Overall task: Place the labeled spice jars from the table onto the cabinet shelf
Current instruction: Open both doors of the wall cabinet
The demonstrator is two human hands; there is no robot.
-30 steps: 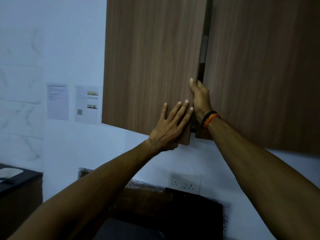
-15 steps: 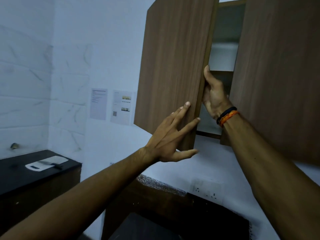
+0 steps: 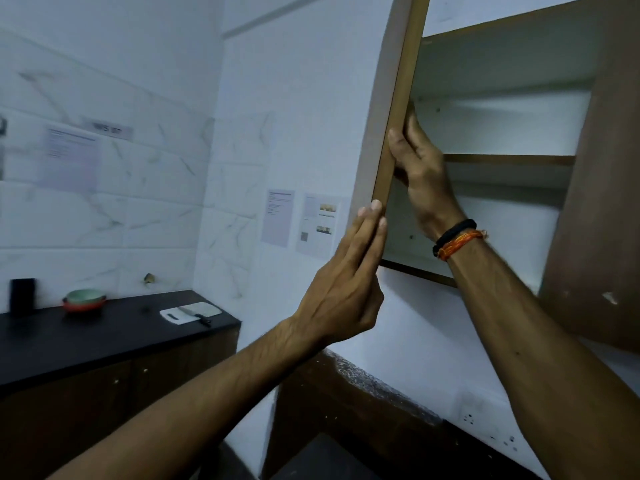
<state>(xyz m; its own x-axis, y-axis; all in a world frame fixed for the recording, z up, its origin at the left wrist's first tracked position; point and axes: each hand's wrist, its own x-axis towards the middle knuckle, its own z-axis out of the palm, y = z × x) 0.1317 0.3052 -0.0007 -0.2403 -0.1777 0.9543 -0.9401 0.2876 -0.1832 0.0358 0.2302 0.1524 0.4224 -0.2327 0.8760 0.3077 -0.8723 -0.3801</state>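
Hands point(image 3: 420, 174) grip flat woodgrain cabinet door point(image 3: 398, 109).

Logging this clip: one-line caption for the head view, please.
Right hand grips the open cabinet door edge, left hand flat against it, shelf exposed.

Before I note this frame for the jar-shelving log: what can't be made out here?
- Spice jars: none in the head view; the table lies outside it.
- Right hand's fingertips: behind the left cabinet door's edge.
- Right cabinet door: cut off by the frame edge, hiding the shelf's right end.
- Wall papers: print too small and blurred.
- Left hand: palm faces away.
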